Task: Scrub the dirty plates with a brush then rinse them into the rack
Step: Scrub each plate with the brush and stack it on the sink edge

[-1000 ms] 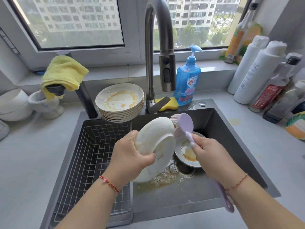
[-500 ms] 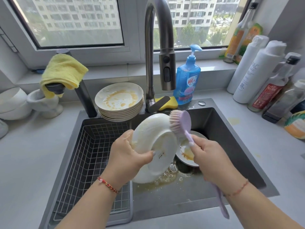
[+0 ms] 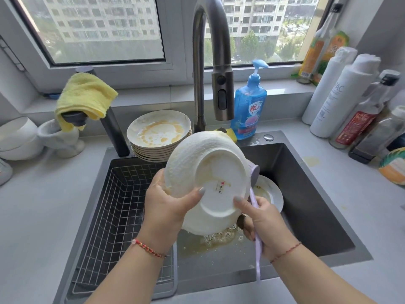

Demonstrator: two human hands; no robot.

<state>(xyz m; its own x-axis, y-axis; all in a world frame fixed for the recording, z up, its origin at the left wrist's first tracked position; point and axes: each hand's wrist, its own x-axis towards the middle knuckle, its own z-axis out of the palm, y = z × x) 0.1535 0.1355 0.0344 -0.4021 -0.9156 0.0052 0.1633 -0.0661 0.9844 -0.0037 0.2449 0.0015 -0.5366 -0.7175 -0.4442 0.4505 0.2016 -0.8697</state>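
2 hands are on the job over the sink (image 3: 306, 163). Since a moment ago the plate (image 3: 206, 178) has risen and turned so its white underside faces the camera, and the brush (image 3: 254, 172) has slipped from the plate's top edge to behind its right rim, only the lilac head edge and handle showing. The left hand (image 3: 166, 207) grips the plate's left rim, thumb across the foot ring. The right hand (image 3: 263, 220) is closed around the brush handle, its thumb tip pressing the plate's base. The plate is tilted, held above the basin's middle.

Down in the basin, 1 more dirty plate (image 3: 271, 191) lies flat to the right, partly hidden by the held plate, with yellowish suds near the drain. The wire rack (image 3: 114, 211) fills the sink's left side. A stack of dirty plates (image 3: 158, 133), sauce-smeared on top, sits at the sink's back edge. The faucet (image 3: 210, 62) arches above, its spout just over the held plate. A blue soap bottle (image 3: 248, 104) stands right of it; a yellow cloth (image 3: 85, 95) hangs to the left. Bottles crowd the table (image 3: 32, 205) at far right.
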